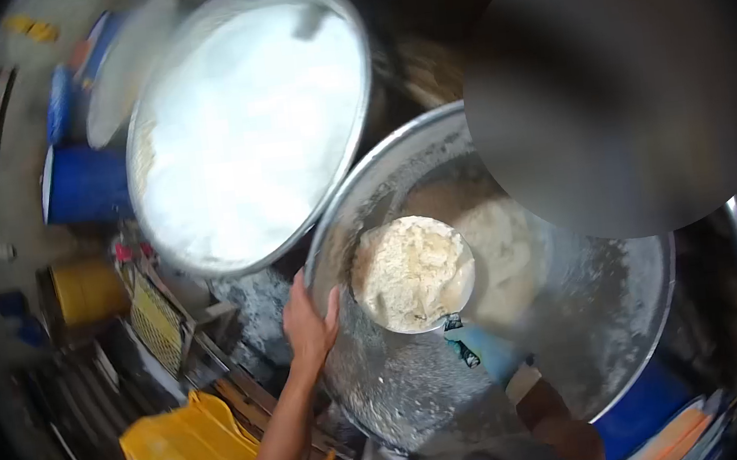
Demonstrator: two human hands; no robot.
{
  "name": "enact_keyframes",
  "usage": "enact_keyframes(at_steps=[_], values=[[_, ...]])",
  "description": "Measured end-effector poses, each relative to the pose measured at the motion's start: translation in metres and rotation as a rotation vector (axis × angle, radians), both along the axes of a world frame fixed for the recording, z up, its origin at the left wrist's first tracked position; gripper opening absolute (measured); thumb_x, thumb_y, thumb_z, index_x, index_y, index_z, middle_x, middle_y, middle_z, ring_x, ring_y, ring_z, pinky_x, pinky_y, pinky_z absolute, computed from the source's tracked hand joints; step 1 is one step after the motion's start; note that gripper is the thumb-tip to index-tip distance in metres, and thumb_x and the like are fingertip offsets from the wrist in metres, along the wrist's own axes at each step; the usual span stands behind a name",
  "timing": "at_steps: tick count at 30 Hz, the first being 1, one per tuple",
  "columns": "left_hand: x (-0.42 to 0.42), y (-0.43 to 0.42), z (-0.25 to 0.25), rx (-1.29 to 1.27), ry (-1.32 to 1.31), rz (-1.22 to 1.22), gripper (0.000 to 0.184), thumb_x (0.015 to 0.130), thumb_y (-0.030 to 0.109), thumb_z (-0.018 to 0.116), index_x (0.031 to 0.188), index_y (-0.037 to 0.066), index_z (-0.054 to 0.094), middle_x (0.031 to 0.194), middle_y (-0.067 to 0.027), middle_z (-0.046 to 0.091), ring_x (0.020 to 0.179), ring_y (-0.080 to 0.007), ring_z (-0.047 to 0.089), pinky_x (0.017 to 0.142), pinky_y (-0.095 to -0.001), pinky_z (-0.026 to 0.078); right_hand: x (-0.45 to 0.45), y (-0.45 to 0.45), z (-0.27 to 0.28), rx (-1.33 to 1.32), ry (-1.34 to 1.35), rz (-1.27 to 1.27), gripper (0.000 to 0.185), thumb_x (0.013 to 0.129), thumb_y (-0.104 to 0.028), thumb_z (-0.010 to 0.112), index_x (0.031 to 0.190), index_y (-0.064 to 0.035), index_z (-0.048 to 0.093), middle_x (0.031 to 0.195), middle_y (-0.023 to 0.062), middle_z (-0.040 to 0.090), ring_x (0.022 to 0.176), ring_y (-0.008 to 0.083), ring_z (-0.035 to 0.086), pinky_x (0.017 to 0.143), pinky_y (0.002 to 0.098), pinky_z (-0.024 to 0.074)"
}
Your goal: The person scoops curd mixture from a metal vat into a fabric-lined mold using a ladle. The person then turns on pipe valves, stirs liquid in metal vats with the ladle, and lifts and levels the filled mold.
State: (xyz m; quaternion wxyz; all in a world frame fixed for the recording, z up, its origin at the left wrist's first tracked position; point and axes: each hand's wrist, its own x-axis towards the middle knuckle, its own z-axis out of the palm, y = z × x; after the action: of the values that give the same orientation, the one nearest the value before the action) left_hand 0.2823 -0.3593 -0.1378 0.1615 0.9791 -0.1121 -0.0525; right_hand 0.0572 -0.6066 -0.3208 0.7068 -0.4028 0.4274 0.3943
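Observation:
A large round metal pan (630,328) lies in front of me, with pale material inside it. My left hand (311,321) rests on the pan's left rim, thumb apart from the fingers. My right hand (482,351), in a blue-green glove, is closed around the dark handle (463,346) of a round scoop. The scoop's bowl (415,272) is filled with pale, lumpy material and is over the inside of the pan.
A second round metal pan (139,164) filled with white material stands at the upper left, against the first. Blue barrels (87,183), a yellow container (88,292) and a yellow sheet (180,447) are at the left. A blurred grey circle hides the upper right.

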Motion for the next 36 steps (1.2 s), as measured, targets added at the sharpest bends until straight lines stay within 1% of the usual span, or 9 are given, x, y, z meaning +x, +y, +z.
enact_keyframes(at_steps=[7,12,15,18,21,25,27,30,36], values=[[-0.077,0.029,-0.046,-0.486,0.025,0.055,0.079,0.1,0.041,0.067,0.161,0.003,0.031,0.153,-0.0282,0.047,0.132,-0.048,0.055,0.109,-0.0496,0.045,-0.039,-0.055,0.156,-0.17,-0.072,0.104,0.033,0.103,-0.028,0.058,0.075,-0.0112,0.059,0.061,0.0048,0.057,0.048,0.017,0.055,0.043,0.0324,0.0436],[-0.234,0.1,-0.072,-0.5,0.074,0.2,0.062,0.102,0.035,0.066,0.15,-0.001,0.048,0.149,-0.0273,0.053,0.133,-0.0429,0.056,0.11,-0.047,0.045,-0.06,-0.087,0.205,-0.229,0.019,0.032,0.017,0.1,-0.019,0.061,0.086,-0.0096,0.059,0.062,0.0018,0.055,0.043,0.0138,0.051,0.035,0.0276,0.0395],[-0.353,0.156,-0.127,-0.644,0.223,0.478,0.059,0.105,0.041,0.06,0.146,-0.001,0.052,0.147,-0.0245,0.055,0.13,-0.0395,0.059,0.11,-0.0444,0.045,-0.065,-0.078,0.251,-0.26,0.093,-0.096,0.014,0.099,-0.016,0.064,0.087,-0.0102,0.059,0.063,0.001,0.055,0.045,0.0132,0.053,0.037,0.0258,0.0419],[-0.462,0.193,-0.172,-1.287,0.714,1.283,0.061,0.108,0.048,0.051,0.152,0.005,0.046,0.143,-0.0151,0.06,0.12,-0.0298,0.063,0.098,-0.0487,0.05,-0.071,-0.068,0.29,-0.242,0.063,0.051,0.013,0.099,-0.014,0.064,0.087,-0.01,0.059,0.063,0.0007,0.057,0.048,0.0136,0.056,0.041,0.0279,0.0465],[-0.55,0.204,-0.203,-1.5,0.757,1.439,0.061,0.107,0.05,0.05,0.153,0.01,0.045,0.143,-0.0103,0.06,0.118,-0.0254,0.062,0.093,-0.0476,0.049,-0.062,-0.044,0.295,-0.121,0.114,0.236,0.013,0.101,-0.016,0.06,0.091,-0.0078,0.059,0.069,-0.0001,0.059,0.052,0.0121,0.056,0.05,0.0272,0.0487],[-0.589,0.158,-0.184,-1.934,0.295,1.551,0.06,0.107,0.051,0.048,0.155,0.016,0.043,0.14,-0.0083,0.061,0.116,-0.0236,0.062,0.09,-0.047,0.049,-0.037,0.02,0.348,-0.074,0.116,0.409,0.013,0.102,-0.016,0.06,0.093,-0.0067,0.06,0.072,0.0,0.059,0.055,0.0115,0.057,0.052,0.0263,0.0487],[-0.576,0.163,-0.179,-1.643,-0.123,1.478,0.061,0.106,0.053,0.049,0.156,0.018,0.041,0.142,-0.0068,0.059,0.117,-0.0244,0.06,0.091,-0.0479,0.049,-0.024,0.071,0.374,-0.061,0.117,0.48,0.014,0.102,-0.017,0.059,0.094,-0.0061,0.06,0.073,0.0001,0.06,0.056,0.0112,0.057,0.054,0.0258,0.0487],[-0.548,0.186,-0.121,-1.611,-0.467,1.416,0.062,0.106,0.053,0.051,0.156,0.018,0.04,0.142,-0.0059,0.057,0.12,-0.0235,0.057,0.093,-0.0468,0.048,-0.012,0.148,0.409,0.024,0.144,0.563,0.014,0.103,-0.017,0.059,0.095,-0.0053,0.06,0.076,0.0002,0.06,0.059,0.0107,0.057,0.056,0.025,0.0487],[-0.538,0.189,-0.048,-1.663,-0.499,1.247,0.064,0.105,0.054,0.055,0.156,0.019,0.038,0.144,-0.0042,0.053,0.125,-0.0217,0.052,0.097,-0.0445,0.045,-0.008,0.298,0.433,0.277,0.209,0.652,0.016,0.104,-0.018,0.057,0.103,-0.0025,0.06,0.081,-0.0001,0.06,0.064,0.0096,0.058,0.061,0.0258,0.0488]])
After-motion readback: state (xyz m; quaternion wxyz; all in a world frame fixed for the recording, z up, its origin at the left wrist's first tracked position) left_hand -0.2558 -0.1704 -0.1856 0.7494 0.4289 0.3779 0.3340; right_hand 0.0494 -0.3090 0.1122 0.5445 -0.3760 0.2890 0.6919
